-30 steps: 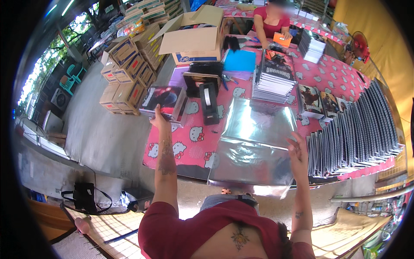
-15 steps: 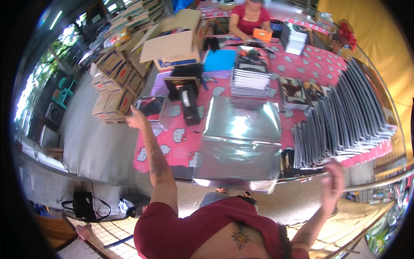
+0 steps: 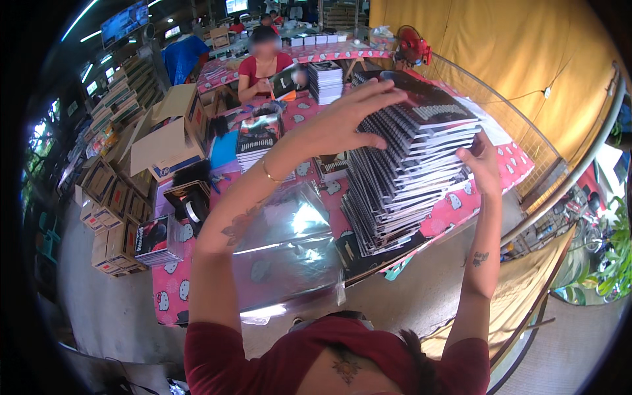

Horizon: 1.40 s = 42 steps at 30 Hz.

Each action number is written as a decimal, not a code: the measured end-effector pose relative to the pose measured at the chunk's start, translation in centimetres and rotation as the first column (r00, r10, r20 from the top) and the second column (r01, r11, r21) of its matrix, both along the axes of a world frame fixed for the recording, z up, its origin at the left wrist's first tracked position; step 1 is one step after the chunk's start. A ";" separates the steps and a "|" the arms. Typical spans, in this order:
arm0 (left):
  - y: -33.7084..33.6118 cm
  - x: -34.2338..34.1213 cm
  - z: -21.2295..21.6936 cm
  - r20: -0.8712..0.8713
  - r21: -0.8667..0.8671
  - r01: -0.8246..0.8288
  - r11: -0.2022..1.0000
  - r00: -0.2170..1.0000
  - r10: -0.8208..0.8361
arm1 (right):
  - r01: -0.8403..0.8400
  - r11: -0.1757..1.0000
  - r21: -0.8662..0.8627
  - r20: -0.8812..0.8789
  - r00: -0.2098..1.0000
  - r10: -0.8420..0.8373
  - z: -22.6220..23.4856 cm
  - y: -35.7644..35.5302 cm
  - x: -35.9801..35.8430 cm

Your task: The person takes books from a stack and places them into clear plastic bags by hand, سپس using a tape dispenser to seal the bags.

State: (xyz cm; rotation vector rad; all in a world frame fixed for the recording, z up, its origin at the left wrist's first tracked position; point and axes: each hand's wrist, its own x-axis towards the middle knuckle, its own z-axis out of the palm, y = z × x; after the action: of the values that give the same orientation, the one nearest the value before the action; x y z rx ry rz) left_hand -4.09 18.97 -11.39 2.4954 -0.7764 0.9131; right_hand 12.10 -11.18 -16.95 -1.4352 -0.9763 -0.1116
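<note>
A tall, leaning stack of spiral notebooks with dark picture covers stands at the right of the table, its wire bindings mostly toward the left. Over its upper left side reaches my left hand, open, fingers stretched out and thumb apart. I cannot tell whether its fingertips touch the top cover. My right hand grips the stack's right corner, thumb against the page edges and fingers partly hidden behind the notebooks. Left of the stack, clear plastic sheets lie on the table and shine in the light.
Shorter notebook piles stand at the table's left and middle. An open cardboard box and several closed cartons flank the pink tablecloth. Across the table a person holds a dark notebook. A red fan stands behind.
The view has turned right. My left hand has gone from the small left pile to the tall stack; my right hand has risen to the stack's right side. The person opposite now holds up a notebook.
</note>
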 end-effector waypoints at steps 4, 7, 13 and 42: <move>-0.3 1.1 -0.3 -0.016 -0.039 0.022 0.999 1.000 -0.022 | 0.136 0.990 0.047 0.074 0.987 -0.139 1.0 0.4 0.5; -0.1 1.5 -0.3 -0.005 -0.131 0.071 0.989 0.997 -0.072 | 0.212 0.972 0.104 0.071 0.973 -0.220 2.5 1.3 -0.1; -1.9 1.6 0.0 0.115 -0.118 -0.102 0.988 0.987 0.115 | 0.224 0.961 0.162 0.059 0.970 -0.236 3.8 2.9 -1.4; 6.2 -25.6 -24.0 -0.261 -0.931 -0.295 0.216 0.950 0.174 | -0.356 0.932 0.069 -0.167 0.917 0.363 -15.1 17.6 -23.6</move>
State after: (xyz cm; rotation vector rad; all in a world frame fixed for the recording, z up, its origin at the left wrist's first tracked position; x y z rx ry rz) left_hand -29.71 25.19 -35.43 1.4421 0.2852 0.9170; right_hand -11.48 6.39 -32.01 -1.1871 -1.0677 0.2646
